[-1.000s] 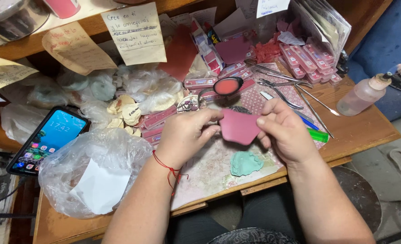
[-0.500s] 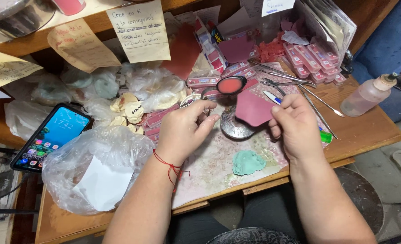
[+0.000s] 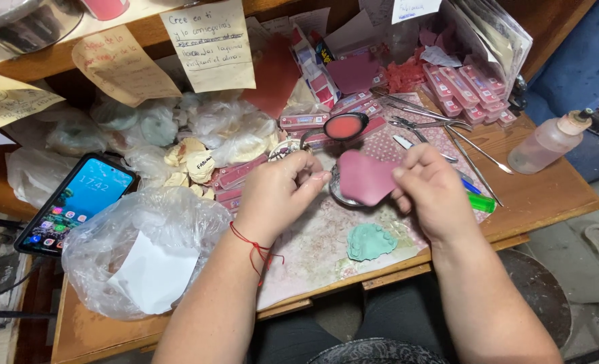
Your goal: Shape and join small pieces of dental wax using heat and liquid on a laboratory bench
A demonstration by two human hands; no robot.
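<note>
Pink wax sheet [image 3: 365, 176] is pinched at its right edge by the right hand [image 3: 433, 189], fingers closed on it. Left hand [image 3: 276, 192] sits just left of the sheet, fingertips curled near its edge; contact cannot be confirmed. Green cast [image 3: 370, 241] lies below both hands. Phone [image 3: 77, 202] lies well left.
</note>
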